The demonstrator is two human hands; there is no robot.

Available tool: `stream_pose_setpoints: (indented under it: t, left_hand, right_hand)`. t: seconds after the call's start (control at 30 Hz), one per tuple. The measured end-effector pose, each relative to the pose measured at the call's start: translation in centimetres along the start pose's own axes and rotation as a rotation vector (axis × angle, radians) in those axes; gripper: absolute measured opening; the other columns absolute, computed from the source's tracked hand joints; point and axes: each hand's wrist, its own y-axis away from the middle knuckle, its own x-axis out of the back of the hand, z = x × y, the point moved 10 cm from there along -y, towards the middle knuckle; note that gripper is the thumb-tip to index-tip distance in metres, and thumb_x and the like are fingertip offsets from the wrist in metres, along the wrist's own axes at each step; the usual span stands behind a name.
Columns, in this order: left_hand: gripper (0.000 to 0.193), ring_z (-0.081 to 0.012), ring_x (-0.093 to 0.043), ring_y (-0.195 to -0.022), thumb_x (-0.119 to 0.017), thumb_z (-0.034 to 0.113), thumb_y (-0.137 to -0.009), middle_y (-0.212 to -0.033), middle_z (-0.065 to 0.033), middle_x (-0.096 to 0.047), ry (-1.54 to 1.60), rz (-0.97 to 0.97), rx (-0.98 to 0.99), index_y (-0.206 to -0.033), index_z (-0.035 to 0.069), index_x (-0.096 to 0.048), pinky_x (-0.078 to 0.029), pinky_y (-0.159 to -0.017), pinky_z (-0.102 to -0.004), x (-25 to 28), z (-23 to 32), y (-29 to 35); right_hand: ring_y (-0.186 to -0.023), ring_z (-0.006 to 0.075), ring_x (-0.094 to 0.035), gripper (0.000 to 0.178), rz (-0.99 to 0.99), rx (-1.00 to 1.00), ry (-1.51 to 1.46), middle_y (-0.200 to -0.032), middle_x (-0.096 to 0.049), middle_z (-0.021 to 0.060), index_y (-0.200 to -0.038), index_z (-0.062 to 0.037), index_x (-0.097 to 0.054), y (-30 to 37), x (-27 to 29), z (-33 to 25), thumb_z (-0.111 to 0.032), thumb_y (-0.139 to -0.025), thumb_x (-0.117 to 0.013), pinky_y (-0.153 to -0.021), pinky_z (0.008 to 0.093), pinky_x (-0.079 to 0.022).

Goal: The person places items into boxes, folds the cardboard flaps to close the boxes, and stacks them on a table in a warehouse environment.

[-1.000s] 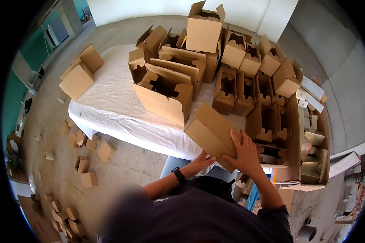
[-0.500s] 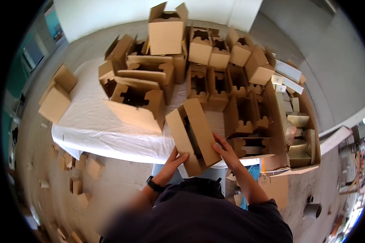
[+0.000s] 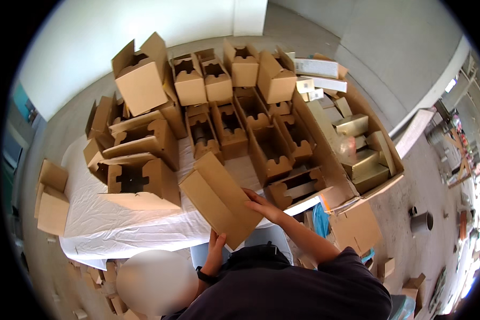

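Note:
I hold a brown cardboard box point(image 3: 218, 200) over the near edge of a table covered in a white sheet point(image 3: 112, 224). My left hand point(image 3: 217, 242) grips its lower near corner from below. My right hand point(image 3: 264, 205) presses flat on its right side. The box is tilted, with one flap raised at its upper end. A dark watch sits on my left wrist.
Many open brown boxes with cut-out inserts point(image 3: 224, 122) crowd the table. A big open carton point(image 3: 357, 154) of gold and white packs stands at the right. Cardboard scraps point(image 3: 50, 197) lie on the floor at the left, and a grey tin point(image 3: 421, 223) stands at the right.
The box has turned in my hands from lying slanted to the right to a tilted, more closed shape. The view has swung right, toward the big carton.

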Motion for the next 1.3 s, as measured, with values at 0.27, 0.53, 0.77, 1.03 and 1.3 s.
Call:
stream_pose_setpoints:
  t: [0.27, 0.53, 0.77, 1.03, 1.3]
  left_hand:
    - [0.064, -0.0212, -0.045, -0.125, -0.061, 0.026, -0.092, -0.136, -0.0128, -0.047, -0.102, 0.003, 0.012, -0.143, 0.000, -0.032, -0.037, -0.104, -0.0336, -0.5, 3.7, 1.3]
    - [0.069, -0.0224, -0.041, -0.130, -0.061, 0.027, -0.092, -0.139, -0.0130, -0.044, -0.124, 0.026, 0.001, -0.145, 0.000, -0.027, -0.034, -0.107, -0.0333, 2.7, 3.9, 1.1]
    - [0.080, -0.0216, -0.026, -0.140, -0.061, 0.029, -0.093, -0.151, -0.0115, -0.028, -0.017, -0.028, 0.041, -0.152, 0.004, -0.013, -0.024, -0.113, -0.0354, 3.6, 1.6, 1.5]
    - [0.125, -0.0293, 0.001, -0.149, -0.083, 0.032, -0.074, -0.162, -0.0086, 0.006, -0.136, -0.180, -0.096, -0.154, 0.018, 0.012, -0.017, -0.115, -0.0530, 4.9, 0.1, 3.2]
    - [0.111, -0.0343, -0.025, -0.139, -0.090, 0.025, -0.064, -0.146, -0.0184, -0.026, -0.426, -0.002, -0.084, -0.148, 0.004, -0.021, -0.024, -0.114, -0.0415, 5.9, -3.7, -0.1]
  right_hand:
    - [-0.143, 0.0249, -0.023, 0.075, 0.043, 0.118, -0.084, -0.155, -0.024, 0.0150, -0.152, -0.0035, -0.017, 1.9, -2.5, -3.0, -0.038, -0.096, -0.053, -0.116, 0.0343, -0.018]
    - [-0.145, 0.0261, -0.019, 0.077, -0.012, 0.136, -0.137, -0.156, -0.022, 0.0162, -0.152, -0.0012, -0.016, -0.9, -5.0, -0.8, -0.037, -0.096, -0.055, -0.117, 0.0353, -0.017]
    - [-0.146, 0.0263, -0.018, 0.080, -0.032, 0.054, -0.166, -0.157, -0.020, 0.0146, -0.152, -0.0029, -0.017, -1.2, -5.0, 2.1, -0.045, -0.095, -0.053, -0.118, 0.0374, -0.015]
    - [-0.143, 0.0221, -0.026, 0.089, -0.106, 0.003, -0.350, -0.156, -0.027, 0.0061, -0.154, -0.0123, -0.016, 0.0, -3.2, 1.8, -0.070, -0.090, -0.038, -0.115, 0.0415, -0.022]
    - [-0.148, 0.0238, -0.008, 0.093, -0.130, 0.016, -0.170, -0.160, -0.013, 0.0099, -0.155, -0.0107, -0.012, 0.5, -4.9, 4.2, -0.068, -0.089, -0.046, -0.118, 0.0418, -0.007]
